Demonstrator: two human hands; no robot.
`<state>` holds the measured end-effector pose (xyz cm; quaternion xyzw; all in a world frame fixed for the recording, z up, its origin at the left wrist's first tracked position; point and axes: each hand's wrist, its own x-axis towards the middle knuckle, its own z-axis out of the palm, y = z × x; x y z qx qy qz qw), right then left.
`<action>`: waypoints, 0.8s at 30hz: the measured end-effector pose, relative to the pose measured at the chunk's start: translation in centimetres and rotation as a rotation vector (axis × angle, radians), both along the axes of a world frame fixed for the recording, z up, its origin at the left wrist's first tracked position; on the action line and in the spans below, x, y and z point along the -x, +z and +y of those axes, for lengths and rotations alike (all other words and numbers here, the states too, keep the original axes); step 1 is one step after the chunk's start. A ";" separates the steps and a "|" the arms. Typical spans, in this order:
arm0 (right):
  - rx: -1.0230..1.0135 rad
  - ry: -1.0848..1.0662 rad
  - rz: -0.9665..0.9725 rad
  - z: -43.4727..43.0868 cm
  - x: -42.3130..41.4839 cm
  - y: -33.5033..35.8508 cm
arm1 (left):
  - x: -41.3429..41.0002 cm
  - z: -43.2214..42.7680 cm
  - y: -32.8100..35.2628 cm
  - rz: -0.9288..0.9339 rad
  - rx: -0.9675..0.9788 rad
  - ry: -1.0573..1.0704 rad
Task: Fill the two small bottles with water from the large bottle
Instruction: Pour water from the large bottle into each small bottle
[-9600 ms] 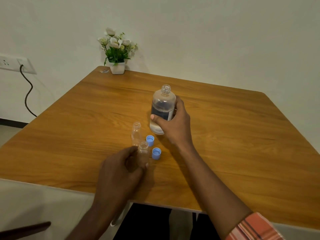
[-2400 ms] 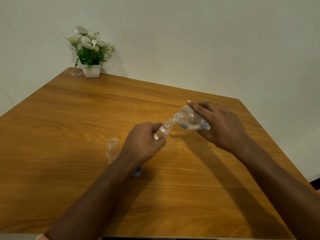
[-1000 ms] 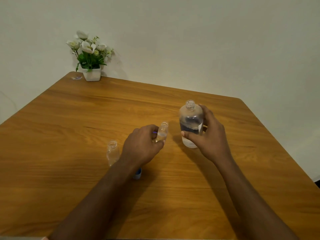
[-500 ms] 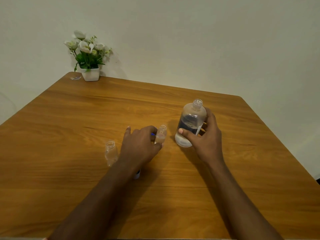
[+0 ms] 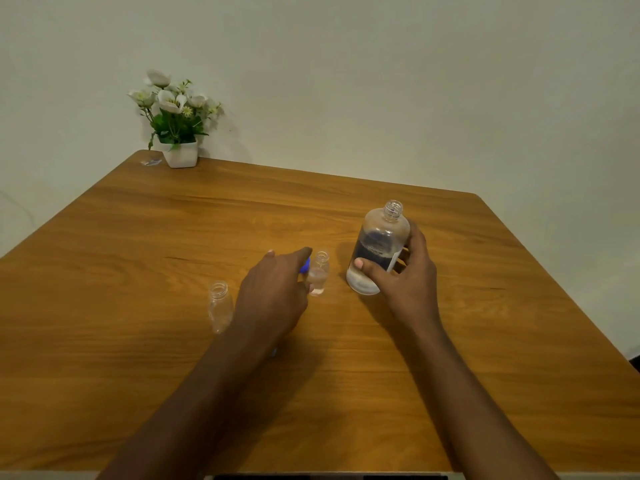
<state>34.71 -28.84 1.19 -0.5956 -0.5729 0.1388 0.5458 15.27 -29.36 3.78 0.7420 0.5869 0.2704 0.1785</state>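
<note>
Left hand [image 5: 273, 292] has opened beside the part-filled small bottle [image 5: 318, 276].

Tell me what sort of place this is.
Probably a room in a home: a wooden table against a bare wall, with potted flowers at its far corner.

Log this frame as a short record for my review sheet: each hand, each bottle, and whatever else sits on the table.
right hand: holds the large bottle around its lower half
large bottle: uncapped, part full, leaning slightly
left hand: fingers stretched out, holding nothing, beside the partly filled small bottle
partly filled small bottle: upright on the table, uncapped, some water inside
empty small bottle: upright, uncapped, left of the left hand
blue cap: mostly hidden behind the left fingers
flower pot: far left corner
</note>
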 end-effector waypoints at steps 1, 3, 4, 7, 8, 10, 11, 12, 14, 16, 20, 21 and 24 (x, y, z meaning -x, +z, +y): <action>0.002 0.003 0.002 0.0 0.0 0.0 | 0.1 -0.7 0.3 0.012 -0.027 0.010; 0.005 0.001 0.005 0.0 0.0 -0.1 | 0.6 -2.7 0.4 0.005 -0.201 -0.003; 0.008 0.000 0.006 0.0 0.0 -0.2 | 1.1 -3.9 0.3 -0.021 -0.287 -0.014; 0.018 -0.003 0.027 0.1 0.1 -0.4 | 3.2 -7.5 -1.1 -0.127 -0.461 -0.011; 0.017 -0.005 0.038 0.1 0.1 -0.4 | 4.1 -8.3 -1.7 -0.160 -0.480 0.015; 0.014 -0.004 0.047 0.0 0.2 -0.3 | 6.3 -9.2 -2.7 -0.247 -0.473 0.117; 0.012 -0.005 0.047 0.0 0.3 -0.3 | 7.2 -9.3 -3.0 -0.283 -0.451 0.176; 0.012 -0.006 0.050 0.0 0.4 -0.3 | 8.1 -9.3 -3.2 -0.320 -0.419 0.234; 0.013 -0.009 0.058 -0.1 0.5 -0.2 | 9.1 -8.9 -3.3 -0.409 -0.337 0.331; 0.011 -0.004 0.065 -0.3 0.6 -0.1 | 9.7 -8.4 -3.4 -0.471 -0.258 0.371; 0.003 -0.005 0.064 -0.5 0.7 0.1 | 10.0 -7.1 -3.6 -0.514 -0.117 0.328; 0.001 -0.006 0.063 -0.5 0.7 0.1 | 10.0 -6.8 -3.7 -0.505 -0.096 0.312; -0.002 -0.002 0.058 -0.5 0.5 0.1 | 9.9 -6.1 -3.8 -0.503 -0.053 0.298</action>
